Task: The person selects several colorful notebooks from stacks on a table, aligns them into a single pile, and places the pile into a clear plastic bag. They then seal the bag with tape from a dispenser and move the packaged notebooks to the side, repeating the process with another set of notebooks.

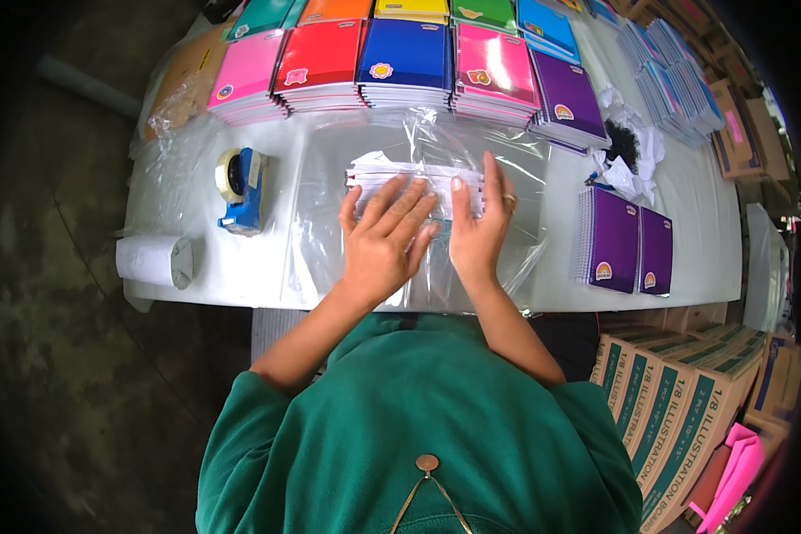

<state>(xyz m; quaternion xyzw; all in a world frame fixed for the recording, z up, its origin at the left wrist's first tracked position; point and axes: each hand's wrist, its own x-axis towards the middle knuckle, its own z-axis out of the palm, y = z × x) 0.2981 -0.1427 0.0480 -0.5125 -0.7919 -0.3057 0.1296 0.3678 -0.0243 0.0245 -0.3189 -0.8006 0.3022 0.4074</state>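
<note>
A white bundle of page edges (403,167), apparently a stack of notebooks set on its side, lies in front of me on a sheet of clear plastic film (518,182). Across its near left part rests my left hand (383,245), open, with the fingers spread flat. My right hand (481,236) is at the bundle's right end, open, thumb apart from the raised fingers; a ring shows on one finger. Both hands hide part of the bundle's near side. Film also bunches up just beyond it.
Stacks of coloured spiral notebooks (406,53) line the far side of the white table (271,267). A blue tape dispenser (245,191) and a white roll (154,261) stand left. Purple notebooks (612,245) and crumpled paper (636,169) lie right; cartons (676,418) sit below.
</note>
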